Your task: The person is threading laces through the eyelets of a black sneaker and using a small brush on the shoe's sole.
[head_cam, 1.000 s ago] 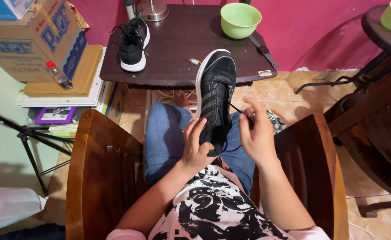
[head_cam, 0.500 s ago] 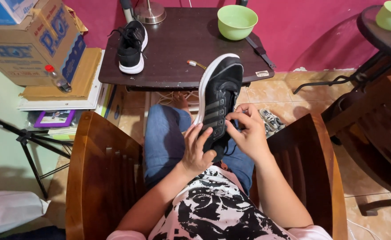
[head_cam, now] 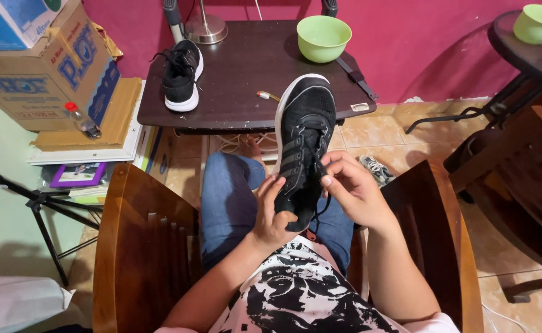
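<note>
Setting: dark wooden table (head_cam: 246, 92) against a magenta wall, green bowl (head_cam: 324, 38) at 12 o'clock.
Shoe: black sneaker (head_cam: 305, 145) upright over the lap, toe toward 12.
Left hand (head_cam: 272, 213): fingers wrapped around the heel.
Right hand (head_cam: 352, 188): fingertips pinching a black lace (head_cam: 317, 161).
Second sneaker (head_cam: 181, 74): on table, 10 o'clock.

shoe (head_cam: 305, 145) lying between both hands, above lap | second shoe (head_cam: 181, 74) left, bowl (head_cam: 324, 38) right, sitting on table (head_cam: 246, 80) ahead

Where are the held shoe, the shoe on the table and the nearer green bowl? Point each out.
held shoe (head_cam: 305, 132): head view, on its black knit toe.
shoe on the table (head_cam: 180, 77): head view, on its laced upper.
green bowl (head_cam: 324, 38): head view, on its inside.
</note>
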